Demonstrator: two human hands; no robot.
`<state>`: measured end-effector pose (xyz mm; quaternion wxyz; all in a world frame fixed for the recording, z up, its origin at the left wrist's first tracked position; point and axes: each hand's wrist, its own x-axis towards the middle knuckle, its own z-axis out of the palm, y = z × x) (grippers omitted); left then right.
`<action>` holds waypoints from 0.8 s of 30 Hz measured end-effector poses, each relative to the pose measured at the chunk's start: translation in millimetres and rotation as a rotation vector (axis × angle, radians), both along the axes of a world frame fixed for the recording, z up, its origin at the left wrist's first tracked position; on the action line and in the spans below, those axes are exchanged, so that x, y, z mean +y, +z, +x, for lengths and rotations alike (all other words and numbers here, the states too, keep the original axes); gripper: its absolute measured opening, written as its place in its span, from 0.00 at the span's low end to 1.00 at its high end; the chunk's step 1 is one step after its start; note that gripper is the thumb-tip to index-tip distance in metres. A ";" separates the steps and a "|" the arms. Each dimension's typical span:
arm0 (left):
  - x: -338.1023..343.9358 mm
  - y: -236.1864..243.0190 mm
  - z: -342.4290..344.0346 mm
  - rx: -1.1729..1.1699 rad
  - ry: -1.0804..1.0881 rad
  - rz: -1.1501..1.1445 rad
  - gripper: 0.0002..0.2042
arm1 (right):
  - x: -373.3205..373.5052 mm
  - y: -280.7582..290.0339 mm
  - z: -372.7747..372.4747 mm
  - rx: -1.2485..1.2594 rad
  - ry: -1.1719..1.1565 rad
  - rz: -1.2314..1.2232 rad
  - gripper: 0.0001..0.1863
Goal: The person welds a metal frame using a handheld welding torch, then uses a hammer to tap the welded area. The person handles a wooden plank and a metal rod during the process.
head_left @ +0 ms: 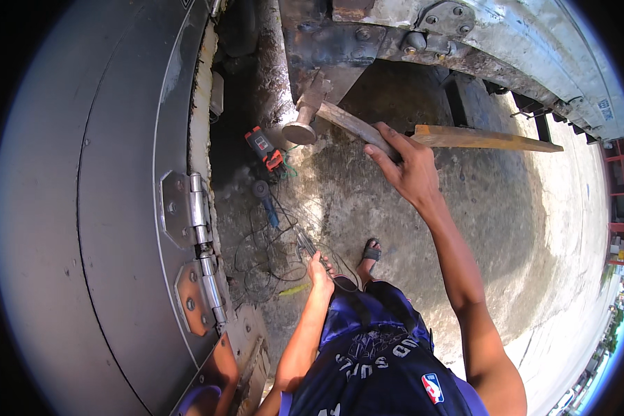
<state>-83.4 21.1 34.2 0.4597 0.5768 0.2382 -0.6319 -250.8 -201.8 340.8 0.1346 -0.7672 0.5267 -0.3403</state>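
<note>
My right hand (414,170) is closed round the wooden handle of a hammer (353,125). The hammer's head, with a round flat face, is up against or just in front of a dark welded steel bracket (333,52) at the top; contact is hard to tell. Lower down, my left hand (320,272) grips a welding electrode holder (306,243), from which a dark cable loops by my leg. Whether a rod sits in its jaws is too small to make out.
A grey metal door panel with steel hinges (200,208) fills the left. On the concrete floor are a red and black machine (263,149), an angle grinder (265,201) and tangled cables. A wooden plank (489,137) juts out at right, below a worn metal body (534,48).
</note>
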 end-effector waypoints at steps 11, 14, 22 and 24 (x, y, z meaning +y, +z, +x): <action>-5.0 18.6 -5.3 0.000 0.017 -0.019 0.10 | 2.7 -11.1 0.5 -0.072 0.088 0.014 0.25; -6.0 19.1 -3.7 -0.004 0.010 -0.022 0.10 | -16.0 -6.3 1.5 -0.208 -0.001 0.200 0.24; -6.7 27.8 3.5 0.084 -0.019 -0.017 0.11 | -16.9 -38.0 1.5 -0.279 0.044 0.056 0.24; -1.2 17.2 0.1 0.013 0.006 -0.025 0.11 | -19.6 -37.7 7.9 -0.328 -0.004 0.120 0.24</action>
